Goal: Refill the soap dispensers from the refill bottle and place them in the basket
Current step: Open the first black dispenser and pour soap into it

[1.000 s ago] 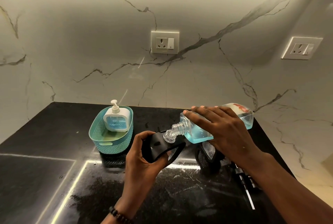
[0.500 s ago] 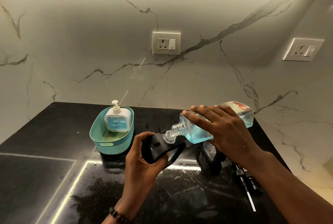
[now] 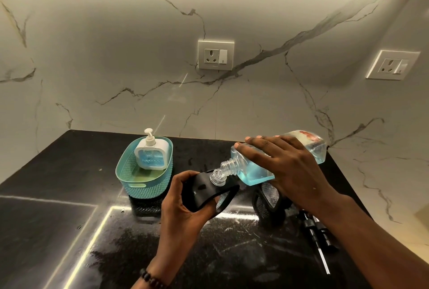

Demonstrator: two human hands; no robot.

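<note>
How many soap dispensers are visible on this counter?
3: a white pump dispenser standing in the teal basket, a black one held in the left hand, another black one partly hidden behind the right hand.

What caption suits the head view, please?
Right hand tips refill bottle into black dispenser held by left hand.

Dark beaded bracelet (image 3: 152, 279), left wrist

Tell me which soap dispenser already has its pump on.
The white dispenser standing in the teal basket. It carries a white pump; the black dispenser gripped by the left hand has an open neck, and the other black one shows no pump.
</note>
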